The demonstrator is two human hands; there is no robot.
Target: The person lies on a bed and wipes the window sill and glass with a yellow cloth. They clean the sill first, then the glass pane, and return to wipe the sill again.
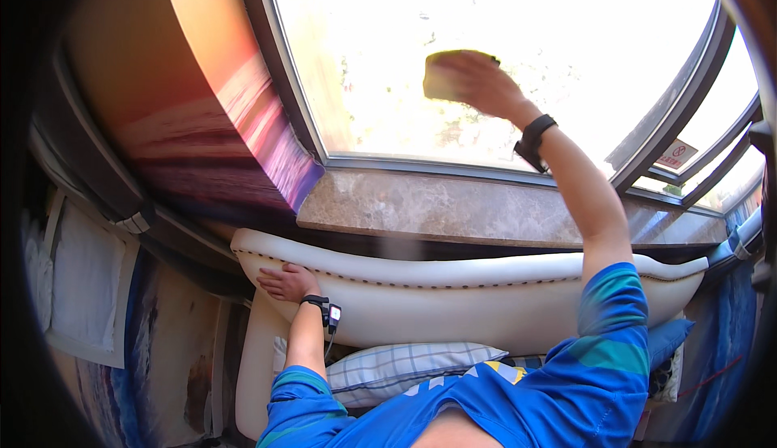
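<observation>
My right hand [476,84], blurred by motion, reaches up and presses a yellow cloth [436,78] against the large window pane [376,41]. Its fingers lie flat over the cloth, and the cloth's far side is hidden. Lower down, my left hand [290,282] rests palm down on the white studded headboard [449,299], near its left end, holding nothing. A black strap with a small lit device [334,314] and a cable sits on the left wrist. Another dark band [535,138] circles the right wrist.
A marble windowsill [437,205] runs between headboard and glass, with a dark gap behind the headboard. Below lie a checked pillow [407,369] and a blue cushion [668,339]. A dark curtain [91,162] hangs left; window frame bars [674,102] stand right.
</observation>
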